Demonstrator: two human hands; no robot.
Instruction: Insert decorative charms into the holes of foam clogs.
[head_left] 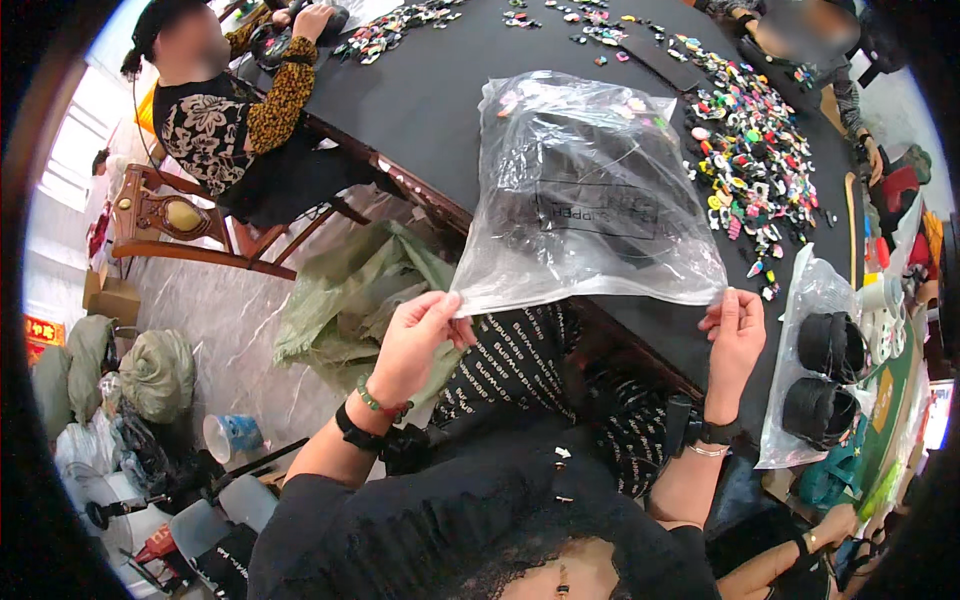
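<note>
A clear plastic zip bag (590,200) is stretched between my two hands over the dark table. Its near edge, a whitish zip strip, runs from one hand to the other. My left hand (420,330) pinches the left corner between thumb and fingers. At the right corner my right hand (735,320) is closed in the same kind of pinch. Dark shapes show through the plastic, and I cannot tell whether they lie inside the bag or under it. Printing marks the bag's front.
Many small colourful charms (750,150) lie heaped on the table (400,110) to the right. Black slippers in clear plastic (820,370) lie at right. One person (210,120) sits at far left, another at far right. Green sacking (340,290) is on the floor.
</note>
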